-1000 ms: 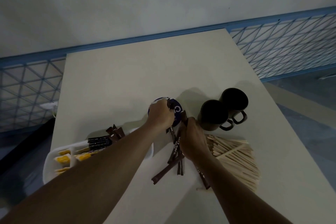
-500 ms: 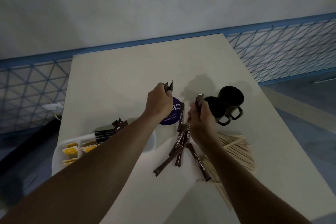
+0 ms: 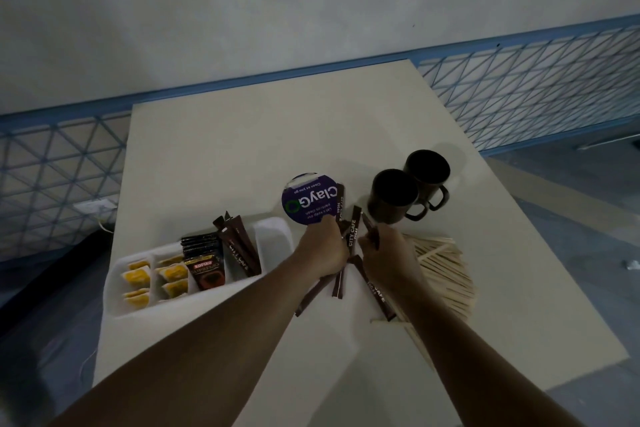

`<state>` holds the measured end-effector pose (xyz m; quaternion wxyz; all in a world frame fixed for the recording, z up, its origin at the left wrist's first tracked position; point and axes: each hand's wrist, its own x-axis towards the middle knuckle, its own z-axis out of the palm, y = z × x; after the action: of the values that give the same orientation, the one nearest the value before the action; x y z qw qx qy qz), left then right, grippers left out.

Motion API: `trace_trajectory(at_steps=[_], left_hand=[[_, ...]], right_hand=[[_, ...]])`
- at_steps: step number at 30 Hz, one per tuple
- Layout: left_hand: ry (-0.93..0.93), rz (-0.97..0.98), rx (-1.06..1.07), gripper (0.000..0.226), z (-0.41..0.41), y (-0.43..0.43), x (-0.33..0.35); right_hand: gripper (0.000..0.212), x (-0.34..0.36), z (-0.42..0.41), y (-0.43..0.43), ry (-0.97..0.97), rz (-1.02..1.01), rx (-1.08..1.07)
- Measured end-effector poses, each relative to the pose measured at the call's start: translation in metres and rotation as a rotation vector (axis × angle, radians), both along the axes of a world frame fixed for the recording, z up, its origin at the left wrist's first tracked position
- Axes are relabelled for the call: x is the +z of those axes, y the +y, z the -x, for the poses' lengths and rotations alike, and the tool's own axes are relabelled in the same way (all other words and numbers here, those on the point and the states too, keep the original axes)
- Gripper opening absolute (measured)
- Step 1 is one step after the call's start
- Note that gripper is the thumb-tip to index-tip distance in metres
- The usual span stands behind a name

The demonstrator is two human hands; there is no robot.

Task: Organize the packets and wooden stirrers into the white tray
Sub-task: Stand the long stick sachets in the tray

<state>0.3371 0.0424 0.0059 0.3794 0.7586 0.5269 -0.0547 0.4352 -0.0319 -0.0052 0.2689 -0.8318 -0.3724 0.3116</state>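
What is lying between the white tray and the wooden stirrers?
In the head view: both hands, left and right, gathering brown sugar sticks between white tray and wooden stirrers.

The table [image 3: 277, 135] under my arms was pale cream. At lower left sat the white tray [image 3: 117, 291], holding yellow packets [image 3: 138, 277], black sachets [image 3: 204, 263] with a red label, and dark brown sticks [image 3: 242, 250] with pale lettering. At centre, the round lid [image 3: 309, 198] was purple with white letters and a green ring. The mugs [image 3: 408, 191] were near black, the stirrers [image 3: 446, 274] light tan. Blue triangle-patterned mesh [image 3: 519, 94] crossed the upper right.
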Motion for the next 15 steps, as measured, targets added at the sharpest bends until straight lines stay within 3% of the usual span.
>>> trace_trajectory(at_steps=[4,7,15], left_hand=[[0.123,-0.072,-0.035,0.028,0.007,-0.02,-0.013],[0.217,-0.104,-0.067,0.031,0.012,-0.031,-0.017],[0.205,-0.102,-0.003,0.031,0.019,-0.047,-0.025]], right_hand=[[0.004,-0.006,0.0,-0.011,-0.06,0.139,0.036],[0.017,-0.014,0.004,-0.016,-0.111,0.202,0.063],[0.013,-0.026,0.014,-0.019,-0.175,0.267,0.104]])
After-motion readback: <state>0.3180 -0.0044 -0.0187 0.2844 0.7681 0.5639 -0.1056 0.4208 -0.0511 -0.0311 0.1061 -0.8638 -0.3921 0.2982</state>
